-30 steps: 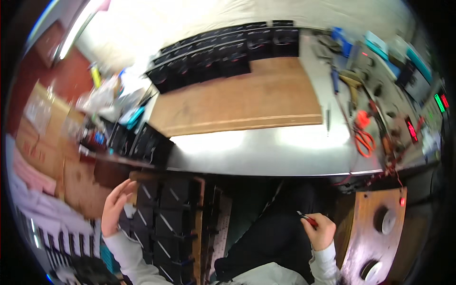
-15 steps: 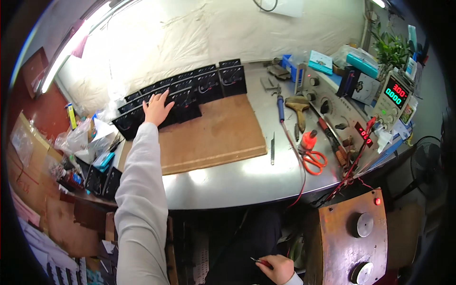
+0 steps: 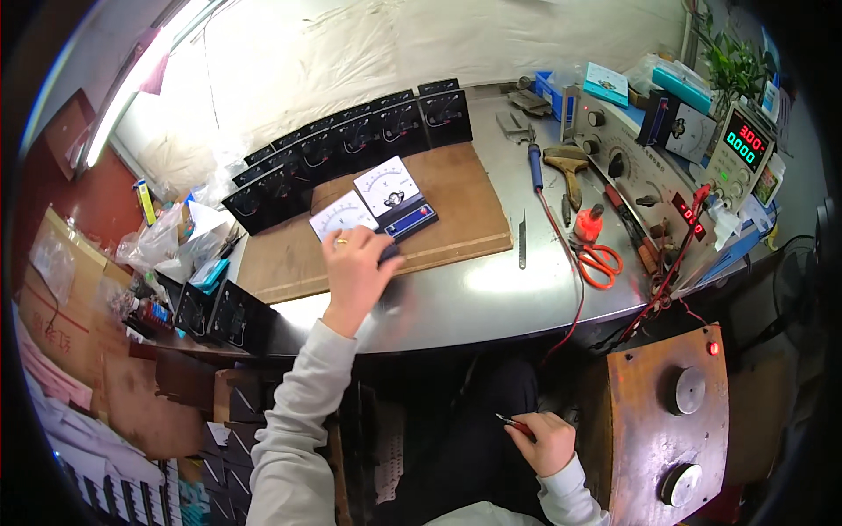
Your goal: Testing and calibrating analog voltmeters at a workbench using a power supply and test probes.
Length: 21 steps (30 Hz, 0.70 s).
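On the brown board [image 3: 465, 188] two panel meters lie face up, with white dials and black lower edges. My left hand [image 3: 355, 272] is closed on the near edge of the left panel meter [image 3: 344, 217]. Part of that meter is covered by my fingers. The other panel meter [image 3: 392, 191] rests just beyond, to its right, with a blue strip along its base. Low over my lap, my right hand [image 3: 548, 443] grips a small red-handled tool [image 3: 519, 426] with a thin metal tip; its exact kind is unclear.
Black meter housings [image 3: 355, 136] stand in rows along the board's far side. Rightward lie a soldering iron [image 3: 537, 171], a brush [image 3: 566, 167], orange scissors [image 3: 599, 266] and a red bottle [image 3: 589, 224]. A test instrument [image 3: 645, 171] stands at right, a knobbed wooden box [image 3: 658, 412] below.
My left hand has come back from the black housings toward the board's near edge. Two meters now lie dial up on the board. My right hand has risen slightly, still gripping the tool.
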Motion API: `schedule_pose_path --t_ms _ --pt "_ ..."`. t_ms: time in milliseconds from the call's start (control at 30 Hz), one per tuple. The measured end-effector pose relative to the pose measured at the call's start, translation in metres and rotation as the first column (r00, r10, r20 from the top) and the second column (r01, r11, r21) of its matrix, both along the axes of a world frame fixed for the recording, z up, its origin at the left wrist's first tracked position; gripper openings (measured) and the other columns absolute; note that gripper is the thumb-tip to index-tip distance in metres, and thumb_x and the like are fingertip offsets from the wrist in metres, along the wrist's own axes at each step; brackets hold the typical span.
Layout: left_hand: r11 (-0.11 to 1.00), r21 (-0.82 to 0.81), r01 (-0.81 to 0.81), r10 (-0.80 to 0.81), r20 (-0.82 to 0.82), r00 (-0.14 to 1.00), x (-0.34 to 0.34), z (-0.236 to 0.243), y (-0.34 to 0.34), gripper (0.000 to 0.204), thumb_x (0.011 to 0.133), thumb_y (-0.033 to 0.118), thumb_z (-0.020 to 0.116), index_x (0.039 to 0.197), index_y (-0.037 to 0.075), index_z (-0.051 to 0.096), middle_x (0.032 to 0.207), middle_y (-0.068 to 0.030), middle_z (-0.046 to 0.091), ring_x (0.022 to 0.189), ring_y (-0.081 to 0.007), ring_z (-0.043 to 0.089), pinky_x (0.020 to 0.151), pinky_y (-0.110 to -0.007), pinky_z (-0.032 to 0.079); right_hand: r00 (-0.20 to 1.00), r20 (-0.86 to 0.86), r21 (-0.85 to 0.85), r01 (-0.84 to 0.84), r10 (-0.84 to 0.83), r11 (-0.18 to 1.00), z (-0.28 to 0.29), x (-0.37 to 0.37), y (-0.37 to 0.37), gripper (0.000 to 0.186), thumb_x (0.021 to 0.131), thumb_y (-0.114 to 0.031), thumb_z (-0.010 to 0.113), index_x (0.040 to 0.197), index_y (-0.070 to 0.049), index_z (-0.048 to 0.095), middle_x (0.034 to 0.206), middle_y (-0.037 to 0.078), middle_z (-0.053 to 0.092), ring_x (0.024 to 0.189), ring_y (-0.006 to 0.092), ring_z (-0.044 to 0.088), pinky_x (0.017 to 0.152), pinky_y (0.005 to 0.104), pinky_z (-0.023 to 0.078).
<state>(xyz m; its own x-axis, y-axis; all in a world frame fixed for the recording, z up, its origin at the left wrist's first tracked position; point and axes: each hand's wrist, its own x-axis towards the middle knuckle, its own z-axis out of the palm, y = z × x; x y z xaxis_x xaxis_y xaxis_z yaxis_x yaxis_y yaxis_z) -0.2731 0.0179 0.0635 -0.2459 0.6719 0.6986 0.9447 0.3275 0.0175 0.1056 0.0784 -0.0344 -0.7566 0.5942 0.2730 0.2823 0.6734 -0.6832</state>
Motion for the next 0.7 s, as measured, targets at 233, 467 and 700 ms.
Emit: schedule_pose_path --t_ms 233,467,700 --pt "0.925 0.318 -0.206 0.119 0.273 0.955 -0.010 -0.009 -0.034 0.107 0.074 0.018 0.086 0.158 0.008 0.021 0.130 -0.0166 0.056 0.127 -0.0341 0.050 0.112 -0.048 0.034 0.997 -0.037 -0.054 0.072 -0.074 0.996 0.012 0.009 -0.019 0.017 0.076 -0.014 0.083 0.088 -0.006 0.073 0.077 0.008 0.069 0.067 0.0262 0.064 0.062 0.0345 0.051" --pt "0.884 0.416 0.216 -0.468 0.805 0.365 0.060 -0.049 -0.040 0.108 0.081 0.011 0.083 0.161 0.007 0.010 0.128 -0.0172 0.061 0.117 -0.0238 0.061 0.101 -0.036 0.047 0.976 -0.099 -0.228 0.169 -0.196 0.959 0.024 -0.015 -0.020 0.021 0.076 -0.005 0.084 0.091 -0.002 0.070 0.083 0.013 0.069 0.071 0.0247 0.068 0.065 0.0310 0.053" --pt "0.871 0.445 0.209 -0.491 0.766 0.414 0.092 -0.047 -0.005 0.109 0.072 0.021 0.090 0.155 0.001 0.023 0.120 -0.0198 0.066 0.112 -0.0312 0.067 0.095 -0.039 0.051 0.899 -0.437 -0.142 -0.023 -0.042 0.990 0.050 -0.081 -0.014 0.022 0.077 0.007 0.079 0.090 0.002 0.062 0.076 0.006 0.058 0.063 0.0119 0.053 0.057 0.0235 0.041"
